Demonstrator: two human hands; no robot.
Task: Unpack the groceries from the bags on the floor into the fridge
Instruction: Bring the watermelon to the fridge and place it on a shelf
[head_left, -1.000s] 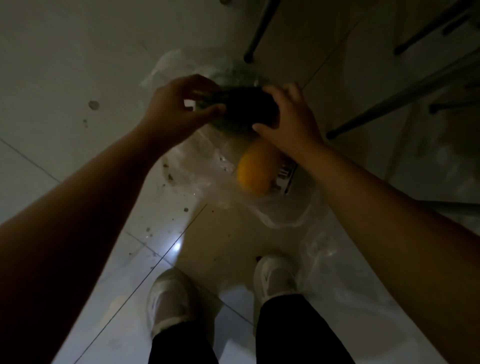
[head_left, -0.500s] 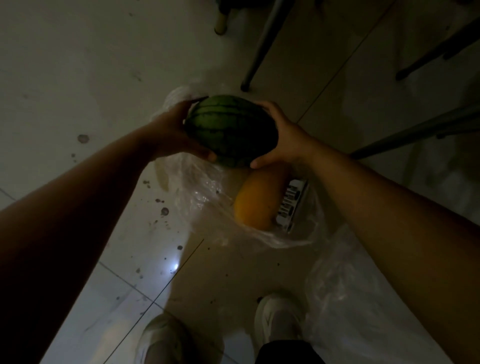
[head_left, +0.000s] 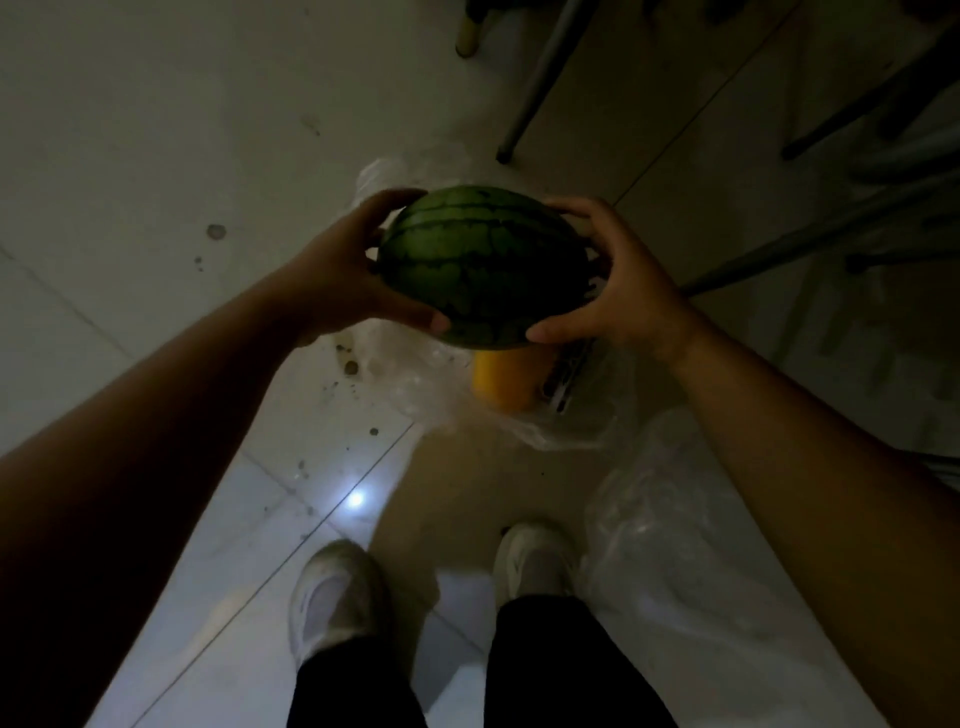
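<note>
Watermelon (head_left: 483, 265) clasped between left hand (head_left: 337, 275) and right hand (head_left: 613, 280), long axis spanning grip to grip, raised above bag (head_left: 415, 384) on floor (head_left: 156, 156); fridge unseen.

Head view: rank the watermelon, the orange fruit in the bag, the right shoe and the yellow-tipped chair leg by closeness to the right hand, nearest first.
From the right hand:
1. Watermelon, gripped by it, on its left.
2. Orange fruit, just below in the clear bag.
3. Right shoe, well below, near the person.
4. Yellow-tipped chair leg, at the top edge; about as far as the shoe, so that order is uncertain.
</note>
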